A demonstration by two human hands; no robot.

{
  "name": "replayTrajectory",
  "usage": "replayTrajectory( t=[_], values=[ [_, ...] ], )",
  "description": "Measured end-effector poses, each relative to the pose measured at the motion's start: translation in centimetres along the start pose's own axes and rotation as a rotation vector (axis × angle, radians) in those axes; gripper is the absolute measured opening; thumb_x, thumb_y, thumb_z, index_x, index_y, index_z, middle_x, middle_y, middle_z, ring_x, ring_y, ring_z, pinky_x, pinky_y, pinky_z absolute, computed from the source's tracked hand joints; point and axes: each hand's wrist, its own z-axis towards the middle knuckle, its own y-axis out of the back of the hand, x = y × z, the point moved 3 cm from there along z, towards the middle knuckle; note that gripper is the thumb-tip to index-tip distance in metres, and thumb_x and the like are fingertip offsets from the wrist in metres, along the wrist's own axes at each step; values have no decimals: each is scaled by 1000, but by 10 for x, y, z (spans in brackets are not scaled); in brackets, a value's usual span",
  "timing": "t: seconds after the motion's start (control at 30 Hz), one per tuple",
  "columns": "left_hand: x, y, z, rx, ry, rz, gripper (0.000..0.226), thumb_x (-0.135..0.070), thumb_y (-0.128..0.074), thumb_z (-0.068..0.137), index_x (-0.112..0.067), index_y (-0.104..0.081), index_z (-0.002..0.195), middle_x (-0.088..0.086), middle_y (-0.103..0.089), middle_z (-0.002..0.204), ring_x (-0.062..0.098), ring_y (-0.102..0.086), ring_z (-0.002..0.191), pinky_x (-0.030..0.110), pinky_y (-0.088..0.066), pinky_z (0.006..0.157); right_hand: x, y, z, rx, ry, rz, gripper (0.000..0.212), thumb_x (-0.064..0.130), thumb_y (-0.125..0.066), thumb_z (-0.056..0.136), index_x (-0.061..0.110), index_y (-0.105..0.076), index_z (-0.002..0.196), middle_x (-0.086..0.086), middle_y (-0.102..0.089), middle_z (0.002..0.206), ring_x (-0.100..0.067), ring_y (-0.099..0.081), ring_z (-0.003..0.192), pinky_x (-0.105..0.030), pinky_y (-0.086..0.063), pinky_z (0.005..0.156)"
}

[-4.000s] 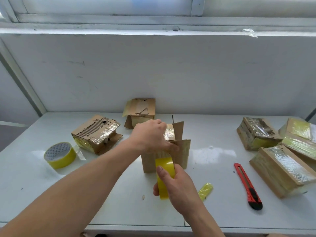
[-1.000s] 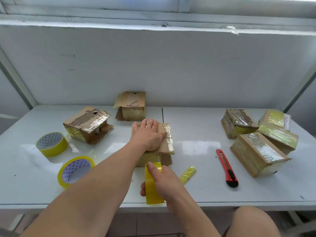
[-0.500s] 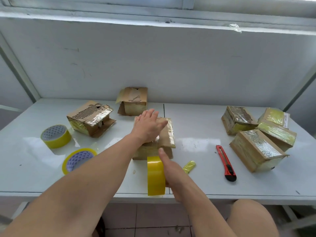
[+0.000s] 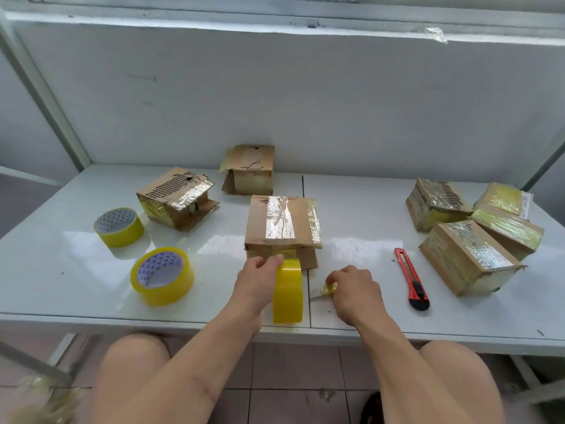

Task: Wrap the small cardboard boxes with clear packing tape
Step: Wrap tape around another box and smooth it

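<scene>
A small cardboard box (image 4: pixel 281 223) lies flat at the table's middle, a strip of clear tape running over its top and down its near face. The strip leads to a yellow tape roll (image 4: pixel 288 290) standing on edge near the front edge. My left hand (image 4: pixel 258 278) grips this roll from its left side. My right hand (image 4: pixel 351 286) rests on the table to the right, its fingers pinched on a small tape-wrapped blade (image 4: pixel 325 290) whose metal tip points left. A red utility knife (image 4: pixel 412 283) lies further right.
Two more tape rolls (image 4: pixel 119 226) (image 4: pixel 162 275) sit at the left. Two partly taped boxes (image 4: pixel 177 197) (image 4: pixel 252 169) stand behind, near the wall. Three taped boxes (image 4: pixel 467 258) are stacked at the right. My knees show below the table edge (image 4: pixel 153 319).
My left hand left the box top and took the roll. My right hand released the roll and closed on the small blade at the right.
</scene>
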Motion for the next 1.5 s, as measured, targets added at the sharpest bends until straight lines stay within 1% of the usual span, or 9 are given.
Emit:
replayTrajectory(
  t=[0.13, 0.2, 0.33, 0.43, 0.53, 0.6, 0.7, 1.17, 1.5],
  values=[
    [-3, -2, -6, 79, 150, -125, 22, -36, -53, 100, -21, -58, 115, 9, -64, 98, 25, -64, 87, 35, -56, 68, -4, 4, -1, -10, -48, 16, 26, 19, -56, 98, 31, -57, 121, 0, -57, 122, -23, -49, 114, -35, -39, 91],
    [-6, -3, -7, 100, 183, -163, 20, -32, -54, 99, -18, -58, 113, 8, -60, 84, 23, -61, 75, 32, -52, 61, -3, 9, -5, -26, -54, 81, 13, 20, -54, 100, 28, -53, 110, 1, -61, 107, -21, -55, 100, -34, -39, 84],
    [-8, -8, -4, 93, 235, -231, 20, -30, -56, 97, -16, -58, 111, 9, -55, 79, 24, -55, 71, 34, -50, 63, 0, 38, -17, -92, -34, 324, 4, 28, -51, 103, 28, -47, 105, 5, -63, 90, -17, -61, 78, -32, -49, 68],
    [-5, -10, 2, 55, 262, -284, 27, -34, -59, 97, -17, -59, 118, 12, -58, 90, 28, -58, 79, 37, -52, 65, 8, 69, -26, -130, 55, 532, 4, 32, -58, 100, 33, -56, 103, 7, -65, 92, -16, -63, 78, -39, -58, 73],
    [-3, -12, 9, -2, 276, -311, 29, -36, -60, 97, -20, -59, 121, 16, -60, 108, 34, -60, 95, 49, -54, 82, 22, 86, -27, -94, 118, 718, 4, 36, -65, 96, 36, -69, 98, 9, -63, 88, -9, -57, 69, -27, -51, 63],
    [-2, -14, 11, -13, 284, -323, 28, -35, -60, 96, -20, -59, 120, 16, -60, 114, 36, -59, 99, 54, -51, 90, 33, 87, -24, -43, 162, 705, 13, 40, -63, 97, 34, -73, 102, 11, -67, 94, -6, -58, 77, -21, -45, 69],
    [-3, -13, 12, -22, 294, -325, 21, -33, -59, 97, -20, -59, 114, 18, -62, 114, 36, -61, 98, 50, -52, 84, 45, 78, -17, 27, 200, 597, 27, 44, -53, 102, 30, -73, 114, 11, -68, 105, -9, -60, 98, -24, -45, 82],
    [-2, -15, 15, -28, 199, -245, 10, -27, -53, 102, -22, -60, 108, 17, -60, 110, 32, -57, 91, 38, -48, 64, 54, 74, 9, 19, 150, 269, 25, 43, -53, 102, 31, -74, 106, 7, -70, 101, -16, -62, 96, -34, -54, 84],
    [-7, -7, 12, 42, 250, -237, 8, -26, -55, 101, -21, -60, 105, 23, -64, 115, 41, -64, 104, 52, -55, 86, -5, 52, 9, 194, -12, 390, 22, 44, -64, 95, 36, -68, 115, 10, -66, 110, -10, -64, 97, -39, -53, 95]
  ],
)
